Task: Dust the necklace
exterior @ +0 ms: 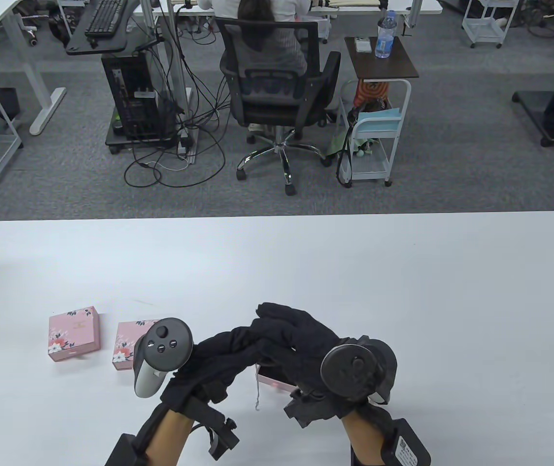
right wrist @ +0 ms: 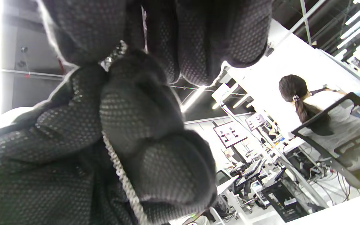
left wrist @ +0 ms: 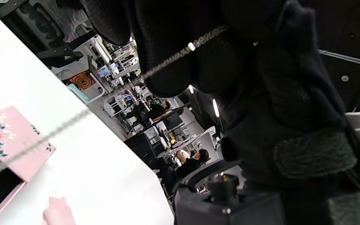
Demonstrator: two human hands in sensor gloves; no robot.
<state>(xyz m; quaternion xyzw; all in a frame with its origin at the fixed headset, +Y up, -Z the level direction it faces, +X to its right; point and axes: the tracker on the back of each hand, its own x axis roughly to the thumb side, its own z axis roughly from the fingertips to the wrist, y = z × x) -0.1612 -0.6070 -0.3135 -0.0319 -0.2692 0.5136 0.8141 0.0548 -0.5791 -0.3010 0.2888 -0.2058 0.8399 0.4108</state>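
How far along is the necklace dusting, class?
Done: the necklace is out of its open pink box, its chain dangling above the table. In hand: the left hand and right hand both pinch the chain. Left: no cloth or brush shows, so the dusting itself and the boxing up remain.

My gloves cover most of the necklace (exterior: 257, 388) from above; the open pink box (exterior: 274, 381) sits mostly under my right hand (exterior: 306, 340), and the left wrist view blurs the chain.
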